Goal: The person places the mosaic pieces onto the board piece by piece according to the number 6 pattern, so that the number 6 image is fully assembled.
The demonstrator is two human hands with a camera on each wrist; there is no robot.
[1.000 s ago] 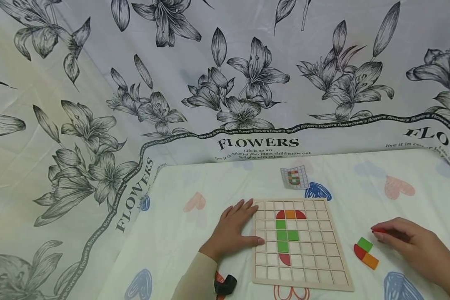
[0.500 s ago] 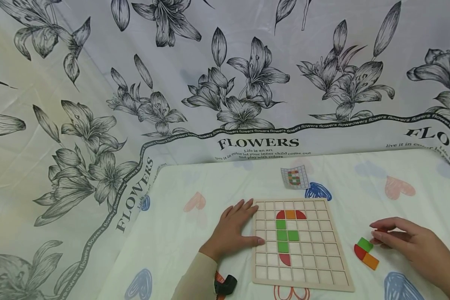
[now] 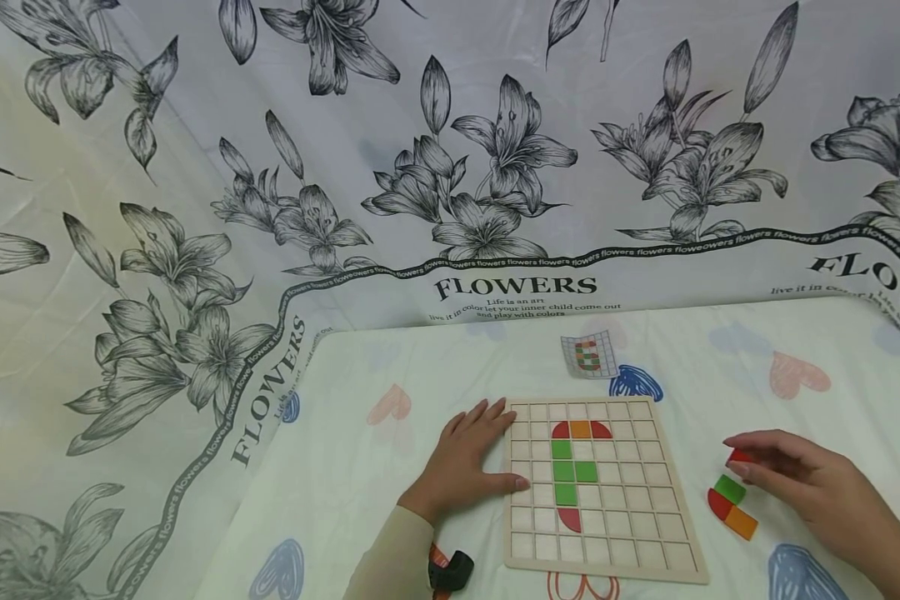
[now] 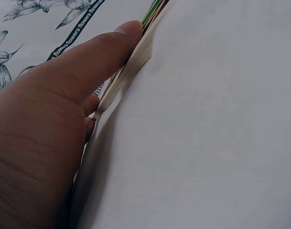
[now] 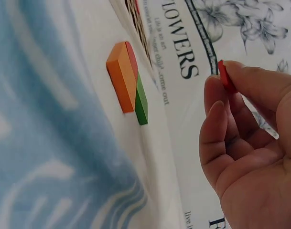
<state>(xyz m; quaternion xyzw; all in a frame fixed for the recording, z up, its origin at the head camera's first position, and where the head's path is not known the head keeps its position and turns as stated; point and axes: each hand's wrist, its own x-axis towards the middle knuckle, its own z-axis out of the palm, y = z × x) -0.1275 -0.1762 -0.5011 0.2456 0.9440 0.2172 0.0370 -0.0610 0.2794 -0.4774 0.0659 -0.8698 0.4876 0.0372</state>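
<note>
Right now, in the head view, the left hand is resting, spread and relaxed, on the left edge of the board, grasping nothing. On the board, tiles in red, orange and green are forming a far row and a column toward the near side. Right of the board, the right hand is pinching a red piece just beyond a green piece. A second red piece and an orange piece are lying nearer on the table, the three forming a group. A card is lying beyond the board.

In the left wrist view, the thumb is lying over the board's edge, other fingertips showing below it.

In the right wrist view, fingertips are gripping the red piece, well apart from the loose group, where the orange piece is showing foremost.
</note>
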